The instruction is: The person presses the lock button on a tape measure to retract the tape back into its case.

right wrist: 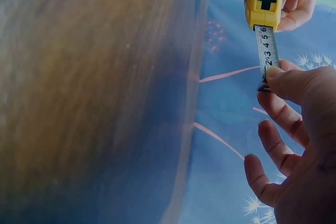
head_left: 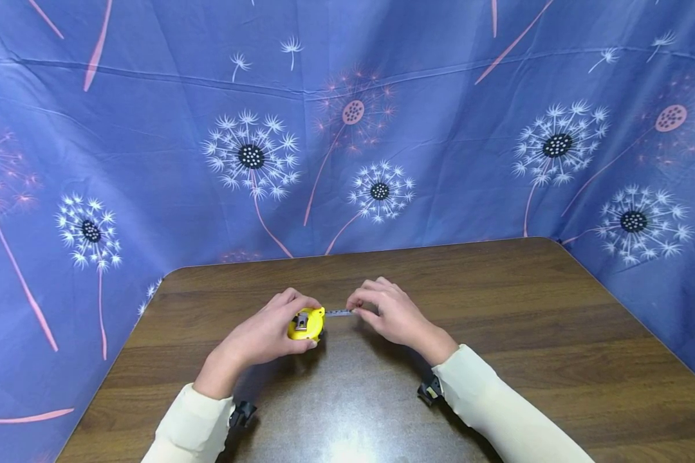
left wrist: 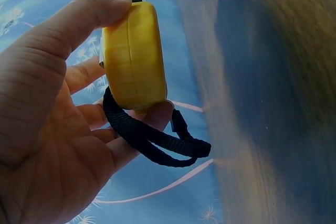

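A yellow tape measure (head_left: 313,325) with a metal belt clip on its side is gripped between the thumb and fingers of my left hand (head_left: 269,328). From its mouth a short length of numbered blade (right wrist: 266,48) runs out to my right hand (head_left: 395,315). The right thumb and index finger pinch the blade's hooked end, while the other fingers curl loosely below in the right wrist view. A black wrist strap (left wrist: 152,140) hangs in a loop from the case. Both hands are held over the table.
The brown wood-grain table (head_left: 527,308) spreads under both arms. Behind it and along the sides hangs a blue cloth (head_left: 452,161) printed with dandelions. Dark wrist cameras sit at both cream sleeves (head_left: 492,399).
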A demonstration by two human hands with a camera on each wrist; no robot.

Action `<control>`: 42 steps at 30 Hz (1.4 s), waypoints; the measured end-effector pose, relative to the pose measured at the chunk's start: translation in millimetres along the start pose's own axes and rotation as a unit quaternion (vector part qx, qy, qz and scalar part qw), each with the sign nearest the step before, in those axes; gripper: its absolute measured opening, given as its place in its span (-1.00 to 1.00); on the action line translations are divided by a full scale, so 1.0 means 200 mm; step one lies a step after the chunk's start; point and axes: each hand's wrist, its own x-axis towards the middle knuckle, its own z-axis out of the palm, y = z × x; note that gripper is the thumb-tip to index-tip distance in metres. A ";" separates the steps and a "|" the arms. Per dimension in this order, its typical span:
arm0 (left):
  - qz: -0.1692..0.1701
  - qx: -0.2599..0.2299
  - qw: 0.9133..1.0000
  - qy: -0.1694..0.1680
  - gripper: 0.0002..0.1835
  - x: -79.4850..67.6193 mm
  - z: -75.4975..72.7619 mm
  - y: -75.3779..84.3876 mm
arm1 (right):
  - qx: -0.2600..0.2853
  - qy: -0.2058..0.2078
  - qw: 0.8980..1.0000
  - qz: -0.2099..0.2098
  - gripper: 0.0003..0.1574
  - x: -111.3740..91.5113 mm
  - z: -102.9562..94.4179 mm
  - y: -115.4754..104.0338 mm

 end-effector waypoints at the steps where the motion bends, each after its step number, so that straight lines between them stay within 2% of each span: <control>1: 0.000 0.000 1.000 0.000 -0.40 0.00 0.00 0.00 | 0.002 0.001 1.000 -0.001 -0.84 0.00 0.00 0.00; 15: 0.013 0.004 1.000 0.008 -0.41 0.01 0.01 0.02 | 0.042 -0.002 0.999 0.006 -0.86 0.01 0.03 -0.01; 28: 0.000 0.002 1.000 -0.004 -0.41 0.02 0.01 0.02 | 0.041 0.005 0.999 -0.008 -0.83 0.02 0.04 -0.01; 42: 0.008 -0.004 1.000 0.000 -0.42 0.02 0.02 0.03 | 0.057 -0.015 0.998 0.005 -0.80 0.02 0.04 -0.02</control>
